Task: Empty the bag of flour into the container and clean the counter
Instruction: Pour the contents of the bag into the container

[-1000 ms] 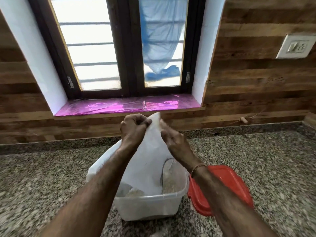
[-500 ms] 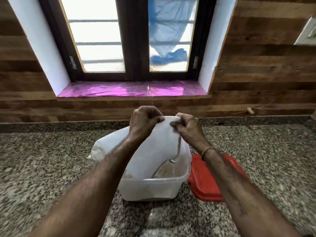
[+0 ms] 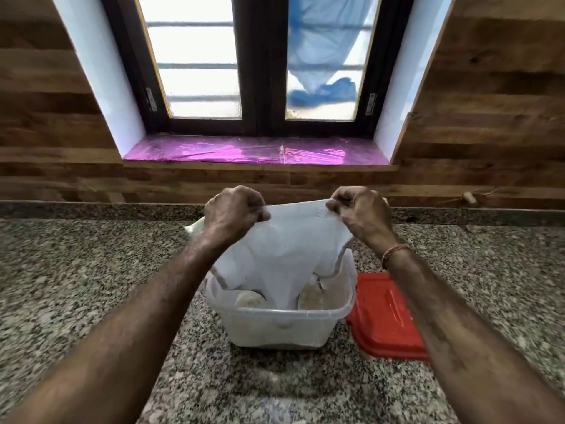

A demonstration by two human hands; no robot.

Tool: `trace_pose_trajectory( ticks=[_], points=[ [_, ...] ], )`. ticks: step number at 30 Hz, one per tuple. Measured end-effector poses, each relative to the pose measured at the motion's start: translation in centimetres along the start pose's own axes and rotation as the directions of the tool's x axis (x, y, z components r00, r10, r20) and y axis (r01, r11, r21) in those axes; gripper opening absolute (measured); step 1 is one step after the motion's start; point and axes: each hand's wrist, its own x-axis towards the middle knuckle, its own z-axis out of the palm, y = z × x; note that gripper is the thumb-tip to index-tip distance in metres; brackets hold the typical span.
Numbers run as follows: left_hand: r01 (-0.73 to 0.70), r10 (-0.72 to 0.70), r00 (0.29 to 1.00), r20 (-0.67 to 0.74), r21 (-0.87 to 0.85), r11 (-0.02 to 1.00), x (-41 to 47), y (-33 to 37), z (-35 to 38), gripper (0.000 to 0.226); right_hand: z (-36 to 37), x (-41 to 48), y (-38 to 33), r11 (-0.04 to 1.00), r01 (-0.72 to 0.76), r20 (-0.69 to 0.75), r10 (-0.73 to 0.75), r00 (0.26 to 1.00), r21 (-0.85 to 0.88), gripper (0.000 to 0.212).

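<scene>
Left hand (image 3: 234,211) fisted around one upper corner of the white flour bag (image 3: 284,243), grip clamped tight on the cloth. Right hand (image 3: 362,214) pinching the opposite upper corner between thumb and fingers, likewise clamped on the bag. Top edge of the bag stretched taut between the two grips, held above the container (image 3: 281,319). Lower end of the bag hanging down inside the translucent container, mouth downward, with pale mounds of flour (image 3: 249,298) showing on either side of it at the bottom. A fold of the bag spilling over the container's far left rim. Container standing on the speckled granite tabletop (image 3: 91,286), roughly centred between the forearms. Red lid (image 3: 382,316) lying flat on the tabletop just beside the container's right wall, partly covered by the right forearm. Orange thread bracelet (image 3: 394,250) around the right wrist. Behind the tabletop, a wood-panelled wall (image 3: 489,117) and a dark-framed window (image 3: 260,71), its sill (image 3: 253,153) covered in shiny magenta film.
</scene>
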Motion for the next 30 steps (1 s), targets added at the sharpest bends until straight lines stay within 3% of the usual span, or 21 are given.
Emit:
trace_pose_trajectory(
  ticks=[2,4,6,8,9,12,14,17,21,24,25,27,30],
  points=[
    [-0.013,0.013,0.999,-0.033,0.001,1.000,-0.3,0.0,0.0,0.003,0.5,-0.3,-1.6,0.996,0.088,0.116,-0.084,0.990,-0.029,0.013],
    [-0.060,0.059,0.997,-0.052,-0.032,0.998,-0.6,0.9,0.3,0.004,1.8,-0.6,-3.5,0.970,0.183,0.165,-0.157,0.974,-0.158,0.011],
    [-0.073,0.072,0.996,-0.045,-0.019,0.997,-0.4,0.8,0.2,0.015,1.9,-0.2,-3.8,0.957,0.180,0.120,-0.155,0.981,-0.228,0.007],
    [-0.042,0.042,0.998,-0.043,0.010,0.999,-0.1,-0.6,-0.5,0.015,1.3,0.0,-2.9,0.968,0.147,0.108,-0.127,0.986,-0.204,0.017],
    [-0.032,0.032,0.998,-0.051,-0.001,0.999,-0.1,-1.2,-0.7,0.006,1.2,-0.1,-2.7,0.971,0.152,0.140,-0.128,0.982,-0.185,0.019],
    [-0.058,0.054,0.996,-0.077,-0.047,0.997,-0.6,-0.9,-0.5,0.009,2.2,-0.6,-4.3,0.961,0.202,0.234,-0.156,0.960,-0.187,0.017],
    [-0.072,0.064,0.991,-0.115,-0.073,0.995,-0.7,-0.5,-0.4,0.007,3.0,-0.7,-4.7,0.961,0.187,0.182,-0.150,0.972,-0.205,0.018],
    [-0.060,0.061,0.987,-0.151,0.007,0.998,-0.2,-2.1,-1.0,0.027,2.5,-0.3,-3.8,0.979,0.092,0.094,-0.075,0.993,-0.183,0.013],
    [-0.141,0.113,0.972,-0.205,-0.125,0.982,-0.2,-2.3,-1.0,0.018,3.8,-0.8,-6.4,0.979,0.167,0.189,-0.142,0.972,-0.121,0.023],
    [-0.233,0.165,0.942,-0.294,-0.216,0.948,0.0,-1.6,-0.8,0.017,4.2,0.2,-8.1,0.987,0.155,0.100,-0.150,0.984,-0.046,0.021],
    [-0.228,0.139,0.935,-0.325,-0.251,0.941,0.3,-2.2,-0.9,0.027,3.9,0.7,-7.9,0.993,0.116,0.074,-0.114,0.991,-0.025,0.022],
    [-0.146,0.034,0.966,-0.255,-0.432,0.890,0.4,-4.3,-1.0,0.047,3.0,1.5,-7.0,1.000,0.019,0.031,-0.019,0.999,0.023,0.024],
    [0.078,-0.020,0.996,0.092,-0.683,0.726,-0.9,-6.8,0.1,0.020,2.2,2.1,-6.5,0.988,-0.063,-0.009,0.065,0.998,0.140,0.027]
  ],
)
